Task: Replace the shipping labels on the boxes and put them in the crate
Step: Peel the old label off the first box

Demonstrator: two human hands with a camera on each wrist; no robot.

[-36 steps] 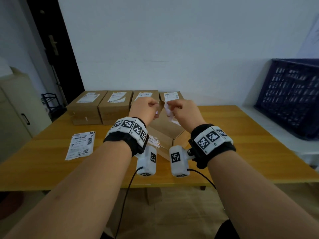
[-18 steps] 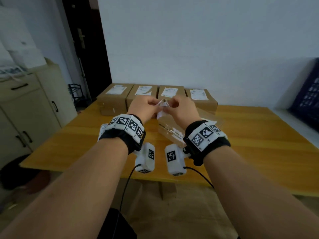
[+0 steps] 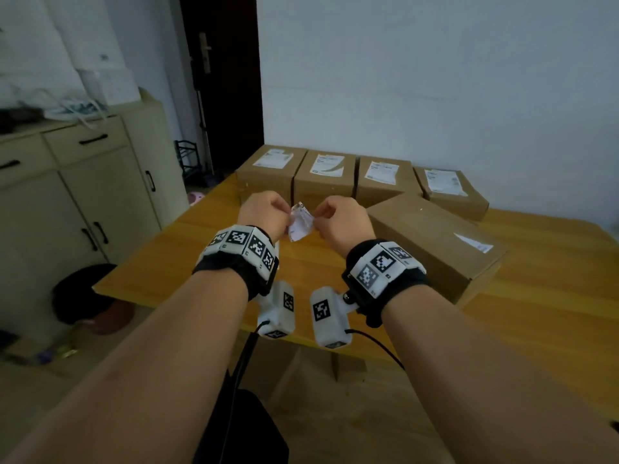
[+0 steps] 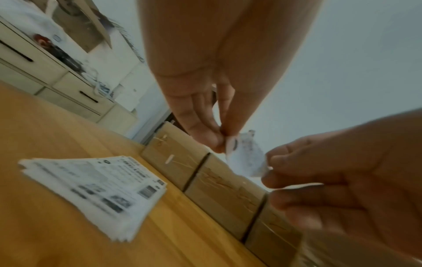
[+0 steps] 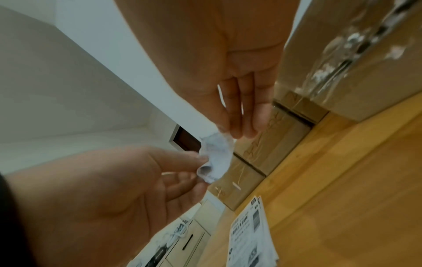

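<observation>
Both hands are raised over the wooden table [image 3: 187,249] with a crumpled piece of white label [image 3: 300,222] between them. My left hand [image 3: 288,217] pinches its left edge and my right hand [image 3: 316,220] pinches its right edge. The wrist views show the same crumpled label [image 4: 245,157] [image 5: 217,157] held by fingertips on both sides. A brown box [image 3: 432,239] lies at an angle right of my hands, with a scrap of label [image 3: 474,243] left on top. Several labelled boxes [image 3: 326,174] stand in a row at the back. A stack of fresh labels [image 4: 95,187] lies on the table, under my left arm.
A beige cabinet [image 3: 83,195] stands left of the table, with a dark bin [image 3: 83,293] on the floor in front of it. A dark door [image 3: 224,78] is behind the table's left corner. The crate is out of view.
The head view has swung left, so the blue crate has left the frame and the cabinet has come in. The label piece is more crumpled between the two hands.
</observation>
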